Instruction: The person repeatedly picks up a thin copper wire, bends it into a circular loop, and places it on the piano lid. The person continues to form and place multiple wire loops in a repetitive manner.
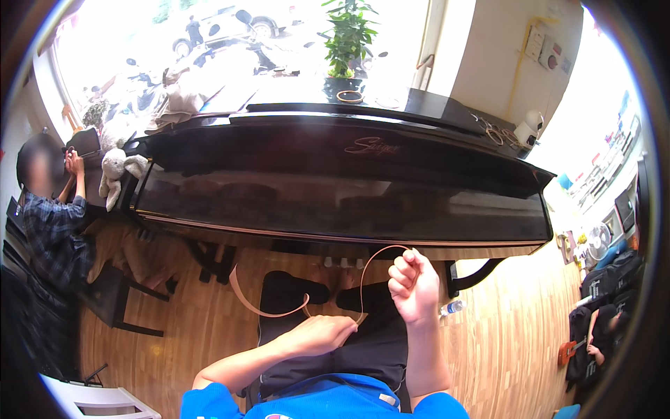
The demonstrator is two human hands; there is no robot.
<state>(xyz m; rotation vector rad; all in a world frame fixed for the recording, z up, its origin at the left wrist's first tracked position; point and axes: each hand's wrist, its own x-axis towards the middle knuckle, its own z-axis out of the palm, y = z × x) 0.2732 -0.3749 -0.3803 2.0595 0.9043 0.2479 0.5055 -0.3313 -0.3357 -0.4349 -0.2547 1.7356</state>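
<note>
A long, thin, curling tan strip [274, 314] loops over my lap, its wider loose end rising at the left. My left hand [328, 332], palm down above my black trousers [293, 290], has closed fingers on the strip near a small tan section. Raised in front of the piano, my right hand [413, 286] pinches the narrow end, which arcs up between both hands.
A black piano [335, 195] spans the front, with a plant [345, 38] and cables [499, 133] on top. At left are another person [52, 223], a plush rabbit [115, 174] and a black stool [115, 300]. A bottle [452, 307] lies right; another person [607, 328] sits beside black bags.
</note>
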